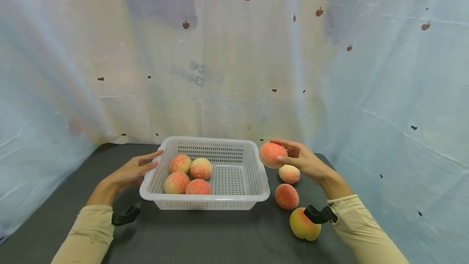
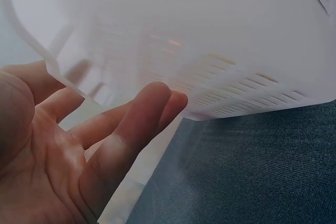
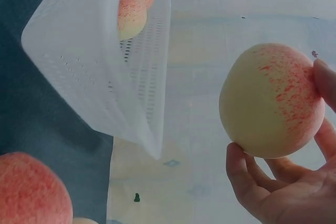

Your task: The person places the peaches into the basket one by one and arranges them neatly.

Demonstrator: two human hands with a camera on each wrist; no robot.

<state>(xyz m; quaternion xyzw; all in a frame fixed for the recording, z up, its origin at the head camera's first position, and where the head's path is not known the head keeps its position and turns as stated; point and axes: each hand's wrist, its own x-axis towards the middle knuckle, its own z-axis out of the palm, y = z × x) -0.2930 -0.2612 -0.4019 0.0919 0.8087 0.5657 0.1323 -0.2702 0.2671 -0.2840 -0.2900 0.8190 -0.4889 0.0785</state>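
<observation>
One right hand [image 1: 305,161] pinches a peach [image 1: 271,155] between thumb and fingertips, clear of the tabletop [image 1: 205,235]. Peach sits just right of the basket's right rim; right wrist view shows a gap between fruit and basket. Skin cream on one side, red-speckled on the other.

Left hand [image 1: 130,170] at the basket's left end: fingers fairly straight, a little spread, tips touching the rim. Palm faces the basket wall in the left wrist view.

Basket [image 1: 205,197]: white plastic, slotted walls, upright on the dark tabletop between the hands. Four peaches inside, bunched in the left half: a red-and-yellow one at back left [image 1: 180,163], a speckled yellow one at back right [image 1: 201,168], a two-toned one at front left [image 1: 176,183], a pinker one at front right [image 1: 198,187]. Right half shows bare slotted floor.

Right of the basket, a loose row on the tabletop: small pale peach [image 1: 289,175] nearest the right hand, partly hidden by it; red peach [image 1: 287,196] next; yellow-green peach [image 1: 302,229] closest to the viewer, its upper edge overlapped by the black wristband [image 1: 319,214].

Beige sleeves [image 1: 357,219] on both arms. Behind: pale plastic sheet [image 1: 227,72], brown leaf marks scattered over it.
</observation>
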